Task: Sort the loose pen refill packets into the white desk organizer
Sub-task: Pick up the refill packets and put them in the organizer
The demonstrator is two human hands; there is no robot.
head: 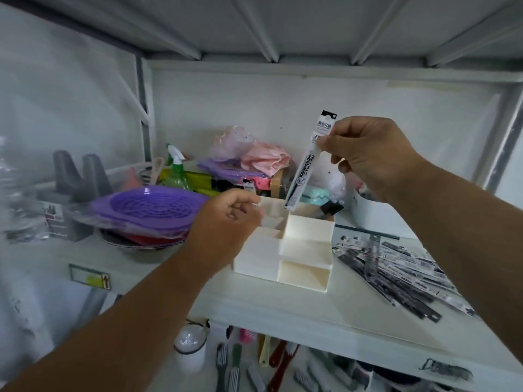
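A white stepped desk organizer (307, 251) stands on the white shelf. My right hand (370, 157) pinches a long pen refill packet (305, 171) near its top; the packet stands almost upright with its lower end at the rim of the organizer's tall back compartment. My left hand (226, 227) has its fingers curled at the organizer's left side, by another packet top (249, 184) that sticks up behind it; whether it holds that packet is hidden. A heap of loose refill packets (396, 273) lies on the shelf to the right of the organizer.
A purple strainer bowl (150, 207) on stacked dishes sits left of the organizer. Behind it are a green spray bottle (177, 171), bagged pink cloth (254, 154) and a black binder clip (331, 208). Brushes (254, 363) lie below the shelf's front edge (325, 326).
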